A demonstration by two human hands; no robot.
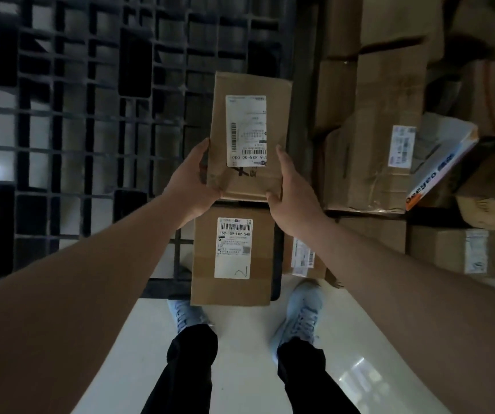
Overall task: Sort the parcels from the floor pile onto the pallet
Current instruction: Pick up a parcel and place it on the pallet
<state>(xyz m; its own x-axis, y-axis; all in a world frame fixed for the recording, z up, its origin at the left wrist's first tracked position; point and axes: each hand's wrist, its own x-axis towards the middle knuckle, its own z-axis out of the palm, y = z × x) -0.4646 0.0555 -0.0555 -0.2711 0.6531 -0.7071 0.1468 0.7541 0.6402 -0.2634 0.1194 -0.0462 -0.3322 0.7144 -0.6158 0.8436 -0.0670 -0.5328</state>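
At 6 o'clock, nearest the camera, two pale shoes (297, 312) stand on the white floor (240, 369) under dark trousers. Just beyond them a taped parcel (231, 255) with a barcode label lies on the near edge of the black grid pallet (76, 115). At centre the left hand (194, 182) and right hand (292, 189) grip a brown parcel (250, 135) by its near corners, thumbs on top, fingers curled under; it is held above the pallet, label up. At 3 o'clock lies the pile of cardboard boxes (389, 130), stretching to 1 o'clock
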